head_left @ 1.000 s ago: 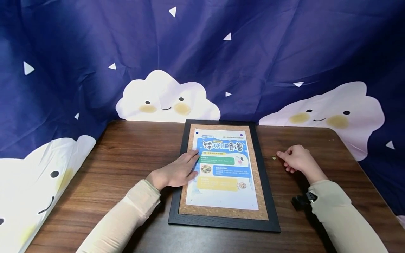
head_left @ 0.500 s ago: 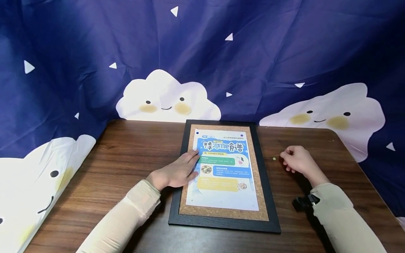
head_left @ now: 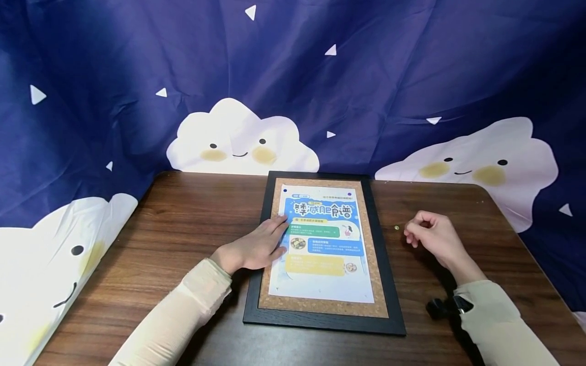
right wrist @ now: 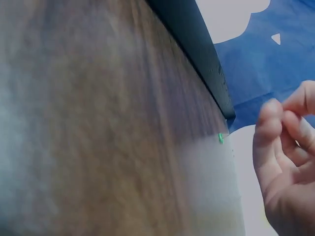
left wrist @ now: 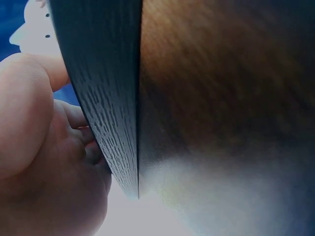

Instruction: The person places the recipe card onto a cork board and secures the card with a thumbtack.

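Paper [head_left: 322,285] on grainy cork [head_left: 320,306] (ridged black frame [head_left: 320,322]) under left hand [head_left: 254,249]

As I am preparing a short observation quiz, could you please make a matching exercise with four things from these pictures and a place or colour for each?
1. frame
2. poster
3. small green object
4. curtain

A. dark blue, behind the table
B. lying on the table beside the frame
C. black, around the cork
D. flat on the cork

Pairs: 1-C, 2-D, 3-B, 4-A
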The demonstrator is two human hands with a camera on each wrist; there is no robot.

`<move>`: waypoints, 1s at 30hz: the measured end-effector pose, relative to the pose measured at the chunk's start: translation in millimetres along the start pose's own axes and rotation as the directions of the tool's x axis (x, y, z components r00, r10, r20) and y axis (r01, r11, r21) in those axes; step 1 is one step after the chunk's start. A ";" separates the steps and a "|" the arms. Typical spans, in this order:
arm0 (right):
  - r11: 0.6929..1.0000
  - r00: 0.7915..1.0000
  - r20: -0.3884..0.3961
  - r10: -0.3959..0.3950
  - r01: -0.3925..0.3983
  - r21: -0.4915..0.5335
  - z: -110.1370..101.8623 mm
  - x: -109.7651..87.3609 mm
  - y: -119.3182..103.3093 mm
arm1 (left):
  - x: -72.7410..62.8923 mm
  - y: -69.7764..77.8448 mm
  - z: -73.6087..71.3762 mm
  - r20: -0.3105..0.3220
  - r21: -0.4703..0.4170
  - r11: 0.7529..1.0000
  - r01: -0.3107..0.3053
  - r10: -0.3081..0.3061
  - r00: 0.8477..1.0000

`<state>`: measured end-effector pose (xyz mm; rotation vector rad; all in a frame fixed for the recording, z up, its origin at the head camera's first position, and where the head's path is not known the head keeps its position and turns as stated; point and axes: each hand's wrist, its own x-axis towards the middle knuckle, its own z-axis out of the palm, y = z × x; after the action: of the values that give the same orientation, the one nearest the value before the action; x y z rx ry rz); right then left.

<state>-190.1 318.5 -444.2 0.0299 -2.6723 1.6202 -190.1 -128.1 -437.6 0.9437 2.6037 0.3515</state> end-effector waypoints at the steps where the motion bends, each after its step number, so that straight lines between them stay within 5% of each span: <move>1: 1.000 1.000 0.021 0.001 -0.002 0.026 0.6 -1.4 -1.1 | -0.2 0.2 -0.1 -0.001 0.000 1.000 0.001 -0.001 1.000; 8: 0.995 0.991 0.135 0.013 -0.026 0.101 6.0 -10.4 -6.8 | 0.0 0.7 -0.2 0.000 -0.003 1.000 0.004 -0.004 1.000; 30: 0.978 0.959 0.277 -0.060 0.001 0.208 42.3 -26.7 -27.1 | -0.6 1.4 -1.6 -0.008 -0.001 1.000 -0.001 0.001 1.000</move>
<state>-162.9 268.7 -440.4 0.3290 -2.6625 2.0149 -189.5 -127.6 -435.4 0.9451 2.6099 0.3567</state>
